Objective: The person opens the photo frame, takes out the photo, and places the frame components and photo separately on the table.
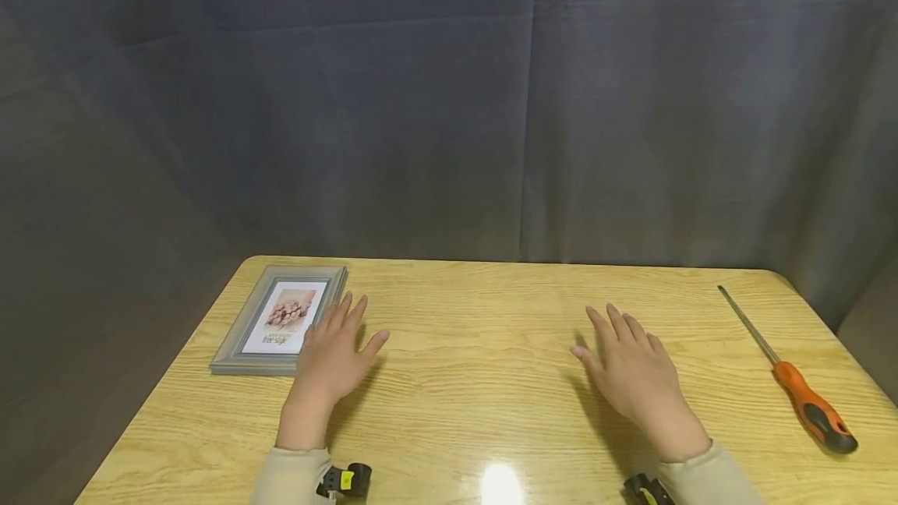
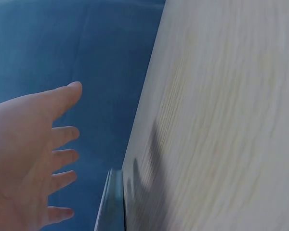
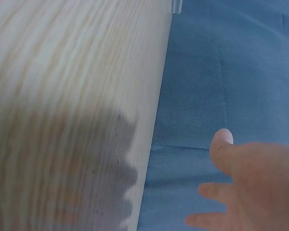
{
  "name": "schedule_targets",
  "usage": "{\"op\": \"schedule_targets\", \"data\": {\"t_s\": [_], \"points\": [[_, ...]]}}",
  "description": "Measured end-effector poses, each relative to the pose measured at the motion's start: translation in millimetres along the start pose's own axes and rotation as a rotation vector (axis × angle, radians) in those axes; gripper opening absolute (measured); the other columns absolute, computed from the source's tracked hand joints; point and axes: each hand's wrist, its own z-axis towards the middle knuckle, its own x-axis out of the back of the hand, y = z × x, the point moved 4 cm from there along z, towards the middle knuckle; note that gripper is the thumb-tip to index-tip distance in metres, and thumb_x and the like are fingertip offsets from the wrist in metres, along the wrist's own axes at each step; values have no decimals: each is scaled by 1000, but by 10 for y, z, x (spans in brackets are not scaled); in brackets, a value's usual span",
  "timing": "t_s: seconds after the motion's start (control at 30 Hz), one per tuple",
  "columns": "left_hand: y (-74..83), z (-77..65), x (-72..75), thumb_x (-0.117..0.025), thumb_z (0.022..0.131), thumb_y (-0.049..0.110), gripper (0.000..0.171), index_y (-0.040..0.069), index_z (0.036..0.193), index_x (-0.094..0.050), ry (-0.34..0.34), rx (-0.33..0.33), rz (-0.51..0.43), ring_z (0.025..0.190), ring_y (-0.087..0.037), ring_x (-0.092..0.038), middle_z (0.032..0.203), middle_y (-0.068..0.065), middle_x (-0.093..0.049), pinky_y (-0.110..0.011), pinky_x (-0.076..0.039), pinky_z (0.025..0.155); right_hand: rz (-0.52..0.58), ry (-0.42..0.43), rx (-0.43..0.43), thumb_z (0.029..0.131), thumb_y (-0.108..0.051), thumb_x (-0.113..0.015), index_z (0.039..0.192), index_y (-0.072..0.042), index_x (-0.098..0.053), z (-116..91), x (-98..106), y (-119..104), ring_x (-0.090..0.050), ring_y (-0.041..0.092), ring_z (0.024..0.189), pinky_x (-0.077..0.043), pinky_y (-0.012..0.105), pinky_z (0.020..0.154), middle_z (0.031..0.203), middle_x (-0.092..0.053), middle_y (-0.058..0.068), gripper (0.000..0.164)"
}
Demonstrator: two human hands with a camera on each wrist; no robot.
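Observation:
My left hand [image 1: 332, 357] hovers over the table with its fingers spread, overlapping the right edge of a grey picture frame [image 1: 228, 345] in the head view. The frame lies flat at the left and holds a white print with a flower picture. In the left wrist view, the left hand [image 2: 26, 159] is apart from the tabletop, and the frame's edge [image 2: 111, 204] shows below. My right hand [image 1: 634, 372] is also raised above the table, fingers extended and holding nothing. Nearest to it, at the right, lies a screwdriver [image 1: 803, 396] with an orange and black handle and a long metal shaft.
The light wood table [image 1: 477, 380] has rounded far corners. A dark grey curtain [image 1: 421, 139] hangs behind it and along the left side. Both wrists carry black camera mounts, the left mount [image 1: 347, 480] showing a yellow mark.

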Motion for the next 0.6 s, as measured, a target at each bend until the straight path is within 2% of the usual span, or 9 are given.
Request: {"op": "schedule_targets", "data": {"t_s": [0.2, 0.37, 0.6], "points": [[-273, -25, 119, -41, 102, 54, 73, 8, 157, -26, 5, 61, -24, 146, -46, -13, 162, -22, -16, -71, -11, 111, -5, 2, 0, 104, -47, -44, 152, -4, -34, 6, -8, 1, -34, 52, 134, -32, 68, 103, 150, -34, 32, 65], [-474, -59, 206, -45, 103, 48, 67, 5, 153, -34, 35, 95, -42, 145, -49, -13, 161, -24, -17, -74, -11, 109, -10, -4, -5, 104, -45, -45, 151, -2, -36, 8, -4, -4, -35, 51, 135, -32, 68, 104, 150, -36, 31, 65], [-735, -119, 297, -49, 103, 39, 64, 0, 152, -35, 61, 151, -47, 142, -52, -17, 157, -31, -21, -73, -13, 108, -15, -10, -4, 104, -43, -47, 148, 0, -41, 3, -3, -14, -39, 51, 132, -34, 67, 103, 146, -42, 30, 62]]}}
